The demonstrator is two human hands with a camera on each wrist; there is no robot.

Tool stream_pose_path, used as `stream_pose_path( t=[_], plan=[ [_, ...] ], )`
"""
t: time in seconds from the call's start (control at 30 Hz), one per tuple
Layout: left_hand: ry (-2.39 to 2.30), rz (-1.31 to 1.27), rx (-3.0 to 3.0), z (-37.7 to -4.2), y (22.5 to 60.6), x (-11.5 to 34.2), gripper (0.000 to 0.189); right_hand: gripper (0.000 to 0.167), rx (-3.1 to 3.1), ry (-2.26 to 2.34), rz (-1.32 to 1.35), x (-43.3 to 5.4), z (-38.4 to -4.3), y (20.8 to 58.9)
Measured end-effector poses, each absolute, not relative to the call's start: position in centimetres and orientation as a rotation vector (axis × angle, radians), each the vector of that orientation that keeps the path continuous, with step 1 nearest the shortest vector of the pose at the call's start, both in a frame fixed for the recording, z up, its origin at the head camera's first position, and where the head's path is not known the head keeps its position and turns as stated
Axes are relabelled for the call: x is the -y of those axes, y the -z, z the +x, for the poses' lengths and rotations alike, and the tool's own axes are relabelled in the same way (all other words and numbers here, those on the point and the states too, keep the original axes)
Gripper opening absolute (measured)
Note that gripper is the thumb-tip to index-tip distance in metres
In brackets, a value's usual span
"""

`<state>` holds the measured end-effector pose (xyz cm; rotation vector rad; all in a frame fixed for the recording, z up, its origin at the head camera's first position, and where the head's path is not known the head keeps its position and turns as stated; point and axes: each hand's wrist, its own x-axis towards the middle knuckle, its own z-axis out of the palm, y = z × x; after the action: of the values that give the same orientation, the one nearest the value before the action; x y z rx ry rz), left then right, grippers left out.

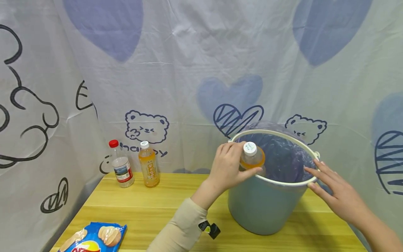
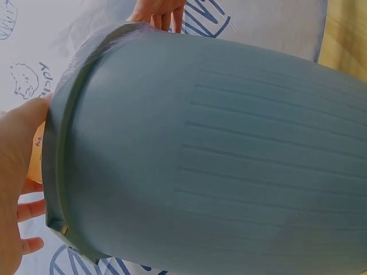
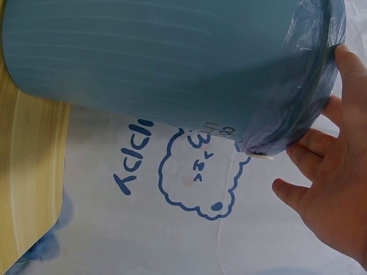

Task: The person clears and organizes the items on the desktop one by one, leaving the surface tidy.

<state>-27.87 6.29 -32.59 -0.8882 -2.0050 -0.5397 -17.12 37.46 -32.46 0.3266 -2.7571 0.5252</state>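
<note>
My left hand grips an orange-labelled plastic bottle with a white cap, just inside the mouth of a grey-blue trash bin. The bottle stands cap up, its lower part hidden behind the bin's cream rim. In the left wrist view, the thumb lies by the rim and a strip of the bottle's orange shows beyond it. On the opposite side, my right hand rests extended fingers on the rim. The right wrist view shows these fingers against the purple liner folded over the edge.
At the back left of the wooden table stand a red-capped bottle and a white-capped orange bottle. A blue chip bag lies at the front left. Behind the table hangs a patterned cloth.
</note>
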Motion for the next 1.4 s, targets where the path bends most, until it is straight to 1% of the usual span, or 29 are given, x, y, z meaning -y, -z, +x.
stream_pose_path(
  t=[0.13, 0.23, 1.0, 1.4],
  plan=[
    [0.504, -0.892, 1.973, -28.0, 32.8, -6.3, 0.060, 0.049, 2.759, -0.524, 0.333, -37.4, -17.1, 32.4],
    [0.462, -0.890, 1.949, -28.0, 32.9, -6.2, 0.053, 0.048, 2.757, -0.525, 0.335, -37.4, -17.2, 32.4],
    [0.403, -0.890, 1.930, -27.3, 33.1, -4.4, 0.053, 0.048, 2.757, -0.503, 0.330, -37.6, -17.3, 32.5],
    [0.487, -0.843, 1.897, -27.0, 35.1, -1.9, 0.051, 0.048, 2.750, -0.516, 0.355, -37.7, -17.2, 32.8]
  ],
)
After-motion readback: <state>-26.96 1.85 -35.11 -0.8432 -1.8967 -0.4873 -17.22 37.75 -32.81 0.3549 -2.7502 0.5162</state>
